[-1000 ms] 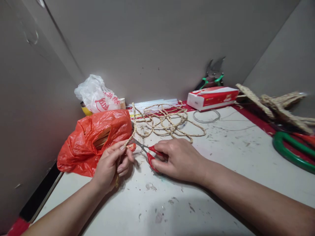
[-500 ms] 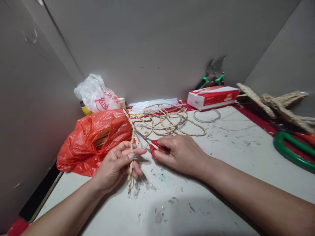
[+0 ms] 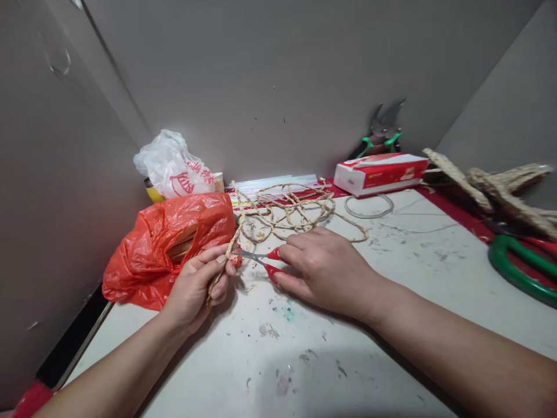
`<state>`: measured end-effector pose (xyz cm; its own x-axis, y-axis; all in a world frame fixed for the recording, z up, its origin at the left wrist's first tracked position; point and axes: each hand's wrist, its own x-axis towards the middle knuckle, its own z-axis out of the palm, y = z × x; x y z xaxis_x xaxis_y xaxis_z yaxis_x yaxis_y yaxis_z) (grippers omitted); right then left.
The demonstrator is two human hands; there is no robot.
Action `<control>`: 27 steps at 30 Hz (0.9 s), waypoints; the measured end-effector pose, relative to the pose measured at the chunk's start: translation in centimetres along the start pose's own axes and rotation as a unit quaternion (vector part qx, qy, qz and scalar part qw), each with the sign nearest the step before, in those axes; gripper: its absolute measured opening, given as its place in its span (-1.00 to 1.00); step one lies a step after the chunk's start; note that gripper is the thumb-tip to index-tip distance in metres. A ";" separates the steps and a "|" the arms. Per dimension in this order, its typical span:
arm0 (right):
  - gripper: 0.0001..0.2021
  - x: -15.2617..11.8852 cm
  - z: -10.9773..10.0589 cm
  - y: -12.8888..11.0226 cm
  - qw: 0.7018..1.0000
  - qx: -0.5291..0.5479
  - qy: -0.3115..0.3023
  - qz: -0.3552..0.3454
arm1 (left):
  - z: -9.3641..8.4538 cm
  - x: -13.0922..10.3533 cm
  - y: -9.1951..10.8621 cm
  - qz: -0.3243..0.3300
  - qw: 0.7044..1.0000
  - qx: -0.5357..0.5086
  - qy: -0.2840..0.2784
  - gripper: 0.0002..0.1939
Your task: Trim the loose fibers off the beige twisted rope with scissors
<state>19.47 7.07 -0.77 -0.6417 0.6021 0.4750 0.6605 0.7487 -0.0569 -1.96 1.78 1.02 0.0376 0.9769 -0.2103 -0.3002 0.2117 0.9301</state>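
Note:
My left hand [image 3: 198, 287] pinches a braided straw cord [image 3: 235, 235] between thumb and fingers, beside a red plastic bag [image 3: 150, 249]. Red-handled scissors [image 3: 256, 256] are in my right hand [image 3: 322, 270], with thumb and fingers in the loops. Their handles are spread, and the blade tips point left at the cord just above my left thumb. Whether the blades touch the cord is hard to tell. The rest of the cord lies in loose loops [image 3: 300, 212] on the white table [image 3: 348, 360] behind my hands.
A white plastic bag [image 3: 172, 165] stands behind the red one. At the back are clear sticks [image 3: 278, 184], a red-white box [image 3: 383, 174], a wire ring [image 3: 369, 215] and green-handled shears [image 3: 385, 130]. Thick straw braids [image 3: 505, 186] and a green handle [image 3: 517, 273] lie at the right.
My left fingers have closed further on the cord, and its lower end has swung left, under my hand. The scissors have turned more level, their tips lower and nearer my left thumb.

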 end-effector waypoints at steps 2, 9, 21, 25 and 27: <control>-0.77 0.0 0.0 0.1 1.000 -0.016 0.009 0.011 | 0.1 0.0 0.1 -0.008 1.000 -0.009 -0.024 -0.85; -0.77 0.0 0.1 0.1 0.999 -0.047 0.010 0.002 | 0.1 -0.1 -0.1 0.018 1.000 -0.008 -0.018 -0.84; -0.79 0.0 0.0 -0.1 0.997 -0.059 0.037 -0.021 | 0.3 -0.1 0.1 0.011 1.000 -0.010 -0.010 -0.86; -0.77 0.0 0.2 0.1 0.999 -0.041 0.024 -0.006 | 0.2 0.0 0.0 0.010 1.000 -0.009 -0.006 -0.85; -0.77 0.0 0.2 0.1 0.999 -0.039 0.023 -0.006 | 0.3 0.0 0.1 0.011 1.000 -0.012 -0.001 -0.85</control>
<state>19.47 7.17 -0.94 -0.6327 0.5779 0.5155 0.6820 0.7311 0.0174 -1.74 1.80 1.17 0.0333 0.9816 -0.1881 -0.3235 0.1887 0.9272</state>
